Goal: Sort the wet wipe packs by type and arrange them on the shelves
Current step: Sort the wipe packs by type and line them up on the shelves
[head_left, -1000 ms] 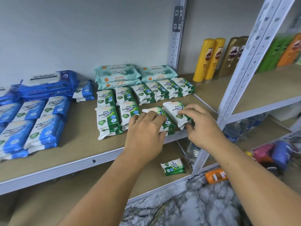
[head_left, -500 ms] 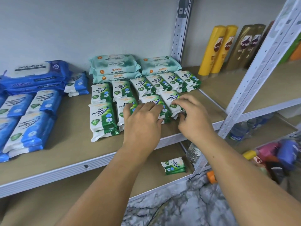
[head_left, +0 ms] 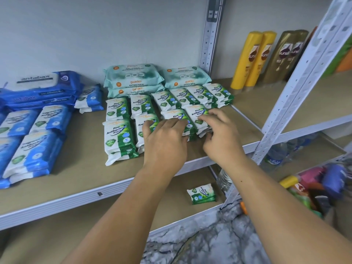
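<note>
Here, both hands are on the green pine packs on the shelf
The left hand lies flat atop them, fingers slightly spread; the right hand pinches the rightmost front pack between curled fingers and thumb

Under the fingers of the right hand the green pack read "Pine Antibacterial Wipes", same as the green packs just beyond both hands; the front pack left of the left hand also showed "10". Behind those, the teal packs said "guardian", "ANTIBACTERIAL" and an orange "50". Far left of the hands a big blue pack said "antabax". Well right of them, yellow bottles and gold bottles bore "Sunsilk", partly hidden.
</note>
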Tool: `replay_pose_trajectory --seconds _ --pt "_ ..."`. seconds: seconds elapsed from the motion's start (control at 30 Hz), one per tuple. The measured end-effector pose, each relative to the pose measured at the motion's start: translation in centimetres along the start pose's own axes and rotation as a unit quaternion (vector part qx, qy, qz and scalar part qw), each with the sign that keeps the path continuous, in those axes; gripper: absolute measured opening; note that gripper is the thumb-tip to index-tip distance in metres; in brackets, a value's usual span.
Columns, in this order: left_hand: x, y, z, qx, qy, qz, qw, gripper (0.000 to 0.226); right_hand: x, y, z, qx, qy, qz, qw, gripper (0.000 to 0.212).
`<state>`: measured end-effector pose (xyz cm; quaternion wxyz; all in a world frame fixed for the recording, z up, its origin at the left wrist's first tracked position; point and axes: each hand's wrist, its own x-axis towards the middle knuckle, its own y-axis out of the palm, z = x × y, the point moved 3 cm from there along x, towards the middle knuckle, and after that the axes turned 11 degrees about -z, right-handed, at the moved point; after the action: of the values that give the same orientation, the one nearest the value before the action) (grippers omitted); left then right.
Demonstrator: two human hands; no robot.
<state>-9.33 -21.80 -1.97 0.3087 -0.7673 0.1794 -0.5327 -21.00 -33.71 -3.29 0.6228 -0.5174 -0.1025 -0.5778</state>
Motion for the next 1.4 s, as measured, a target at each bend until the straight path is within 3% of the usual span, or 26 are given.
replay_pose_trajectory --seconds 0.37,0.5,0.67,0.8,0.97,1.13,1.2,1.27,1.4 --pt "-1.6 -5.1 0.5 -0.037 0.025 -0.001 0.999 0.031 -2.3 -6.5 2.0 -0.051 0.042 -0.009 0.998 0.053" --pt "-3.7 -7.8 0.4 -0.115 0.068 0.001 0.991 0.03 -4.6 -9.0 2.6 -0.053 0.092 0.023 0.994 0.048" --pt "-7.9 -9.0 0.3 -0.201 0.092 0.147 0.964 0.032 -8.8 -10.6 2.2 -0.077 0.136 0.075 0.985 0.026" --pt "-10.9 -7.0 1.5 -0.16 0.086 0.278 0.943 0.034 -11.6 -10.0 1.0 -0.138 0.141 0.195 0.961 0.014" --pt "-13.1 -2.8 4.2 -0.083 0.043 0.365 0.926 0.036 -13.8 -8.3 -2.0 -0.172 0.199 0.294 0.919 0.007" --pt "-13.6 2.0 7.6 -0.1 -0.077 0.386 0.914 0.061 -14.2 -4.6 -5.4 -0.148 0.281 0.364 0.875 0.031" --pt "-13.6 4.6 8.8 -0.102 -0.117 0.388 0.909 0.064 -14.1 -3.0 -7.4 -0.128 0.346 0.365 0.855 0.032" --pt "-14.2 7.8 9.9 -0.104 -0.148 0.391 0.903 0.057 -15.0 -0.9 -9.6 -0.076 0.461 0.343 0.815 0.028" --pt "-17.6 14.7 11.8 -0.105 -0.214 0.349 0.906 0.055 -19.3 4.3 -13.2 0.008 0.645 0.317 0.696 0.038"
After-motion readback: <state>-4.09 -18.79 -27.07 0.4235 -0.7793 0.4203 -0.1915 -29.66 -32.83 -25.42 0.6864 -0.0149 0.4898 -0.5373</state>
